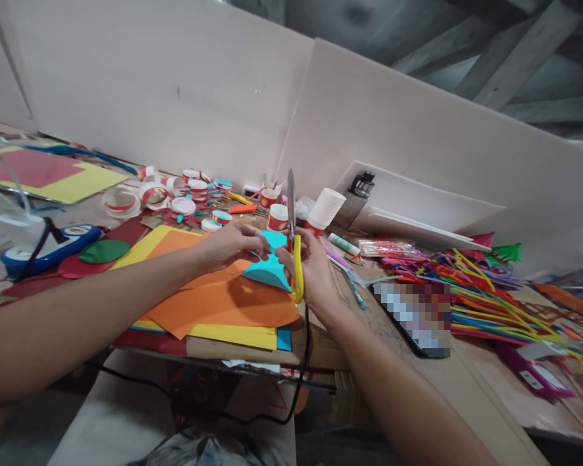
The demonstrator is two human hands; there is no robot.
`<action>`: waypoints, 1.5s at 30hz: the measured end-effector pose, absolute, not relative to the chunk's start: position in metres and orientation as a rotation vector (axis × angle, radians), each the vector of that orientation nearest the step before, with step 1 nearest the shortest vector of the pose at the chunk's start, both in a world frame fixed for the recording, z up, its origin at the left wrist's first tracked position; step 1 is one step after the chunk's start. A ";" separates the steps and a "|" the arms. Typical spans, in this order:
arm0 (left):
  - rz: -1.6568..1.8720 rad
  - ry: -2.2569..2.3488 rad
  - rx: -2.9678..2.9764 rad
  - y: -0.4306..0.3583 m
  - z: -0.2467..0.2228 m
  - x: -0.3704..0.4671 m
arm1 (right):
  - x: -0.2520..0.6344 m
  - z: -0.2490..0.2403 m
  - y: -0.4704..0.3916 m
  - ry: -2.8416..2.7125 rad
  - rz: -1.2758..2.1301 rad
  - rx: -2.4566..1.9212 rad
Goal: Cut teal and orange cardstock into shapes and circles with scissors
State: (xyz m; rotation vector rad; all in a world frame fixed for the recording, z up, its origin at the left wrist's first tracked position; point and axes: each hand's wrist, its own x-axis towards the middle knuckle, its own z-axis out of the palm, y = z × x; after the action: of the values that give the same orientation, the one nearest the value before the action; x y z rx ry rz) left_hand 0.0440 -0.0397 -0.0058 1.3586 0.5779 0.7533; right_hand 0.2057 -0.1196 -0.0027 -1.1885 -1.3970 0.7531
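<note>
My right hand (pixel 311 265) is closed around the yellow handle of a pair of scissors (pixel 297 268), whose blades point up. To its left, my left hand (pixel 236 247) has its fingertips pinched together; whatever small thing they may hold cannot be made out. Bright blue paper (pixel 268 268) with a curved edge lies just below and between both hands. Under it are sheets of orange paper (pixel 214 301) and yellow paper (pixel 252 335), stacked near the table's front edge.
Several cut paper cups (pixel 155 195) and a stack of white cups (pixel 328 207) stand behind the hands. A phone (pixel 411 317) and many coloured pipe cleaners (pixel 490 304) lie to the right. At left are a blue tape dispenser (pixel 78 243) and a green paper circle (pixel 104 251). A black cable (pixel 305 362) hangs in front.
</note>
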 end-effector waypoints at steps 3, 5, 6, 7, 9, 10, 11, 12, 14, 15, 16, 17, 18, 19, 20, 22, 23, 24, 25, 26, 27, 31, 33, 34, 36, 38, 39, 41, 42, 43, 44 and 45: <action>0.794 0.568 1.303 -0.035 -0.004 0.041 | 0.207 0.000 -0.124 -1.483 0.736 -1.225; 0.831 0.551 1.265 -0.028 0.000 0.036 | 0.208 0.004 -0.127 -1.575 0.731 -1.302; 0.850 0.542 1.245 -0.025 0.002 0.033 | 0.209 0.006 -0.128 -1.623 0.732 -1.350; 0.869 0.535 1.221 -0.022 0.005 0.031 | 0.210 0.008 -0.129 -1.669 0.736 -1.396; 0.908 0.539 1.170 -0.016 0.009 0.026 | 0.212 0.011 -0.131 -1.748 0.747 -1.474; 0.923 0.549 1.150 -0.014 0.011 0.025 | 0.212 0.012 -0.131 -1.775 0.748 -1.503; 0.935 0.561 1.135 -0.012 0.013 0.024 | 0.213 0.012 -0.131 -1.795 0.746 -1.522; 0.943 0.573 1.127 -0.011 0.014 0.023 | 0.213 0.013 -0.131 -1.810 0.745 -1.535; 0.952 0.583 1.126 -0.010 0.015 0.022 | 0.212 0.014 -0.131 -1.830 0.746 -1.545; 0.951 0.586 1.129 -0.009 0.015 0.022 | 0.212 0.014 -0.131 -1.836 0.746 -1.549; 0.944 0.590 1.132 -0.010 0.014 0.023 | 0.211 0.015 -0.132 -1.842 0.745 -1.553; 0.936 0.596 1.135 -0.010 0.013 0.023 | 0.210 0.015 -0.132 -1.844 0.740 -1.558; 0.929 0.601 1.138 -0.010 0.013 0.023 | 0.210 0.016 -0.132 -1.844 0.733 -1.564; 0.924 0.604 1.143 -0.010 0.012 0.023 | 0.209 0.016 -0.133 -1.844 0.726 -1.569; 0.921 0.603 1.152 -0.010 0.011 0.024 | 0.209 0.017 -0.133 -1.843 0.720 -1.573; 0.916 0.591 1.178 -0.010 0.010 0.024 | 0.208 0.017 -0.133 -1.839 0.715 -1.573; 0.915 0.585 1.188 -0.010 0.010 0.024 | 0.208 0.017 -0.133 -1.838 0.716 -1.568; 0.913 0.581 1.196 -0.010 0.009 0.024 | 0.208 0.017 -0.134 -1.838 0.719 -1.561; 0.914 0.580 1.201 -0.009 0.009 0.024 | 0.208 0.017 -0.134 -1.840 0.724 -1.553; 0.919 0.582 1.205 -0.009 0.008 0.024 | 0.208 0.017 -0.134 -1.840 0.727 -1.546; 0.923 0.584 1.208 -0.009 0.008 0.024 | 0.208 0.017 -0.134 -1.841 0.729 -1.540; 0.925 0.575 1.218 -0.008 0.007 0.024 | 0.208 0.016 -0.135 -1.838 0.724 -1.535; 0.916 0.572 1.220 -0.008 0.008 0.024 | 0.208 0.016 -0.135 -1.838 0.728 -1.533; 0.915 0.574 1.221 -0.009 0.009 0.024 | 0.208 0.016 -0.135 -1.838 0.729 -1.533; 0.921 0.577 1.221 -0.011 0.010 0.024 | 0.208 0.016 -0.135 -1.837 0.722 -1.537; 0.930 0.576 1.221 -0.012 0.011 0.025 | 0.209 0.015 -0.134 -1.839 0.720 -1.534; 0.933 0.577 1.219 -0.013 0.011 0.025 | 0.209 0.015 -0.134 -1.844 0.725 -1.528; 0.929 0.578 1.219 -0.013 0.012 0.025 | 0.209 0.014 -0.134 -1.850 0.727 -1.524; 0.924 0.578 1.220 -0.013 0.012 0.025 | 0.210 0.014 -0.134 -1.852 0.726 -1.524; 0.922 0.578 1.221 -0.013 0.012 0.025 | 0.210 0.013 -0.134 -1.850 0.722 -1.527; 0.922 0.579 1.222 -0.013 0.012 0.025 | 0.210 0.013 -0.134 -1.846 0.719 -1.530; 0.921 0.581 1.220 -0.014 0.012 0.025 | 0.210 0.013 -0.134 -1.840 0.718 -1.533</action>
State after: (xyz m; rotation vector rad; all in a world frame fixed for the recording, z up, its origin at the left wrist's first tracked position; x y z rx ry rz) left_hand 0.0254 -0.0135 0.0120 1.2202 0.5814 0.9207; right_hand 0.2097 -0.1339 0.0132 -1.5332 -1.8395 0.7182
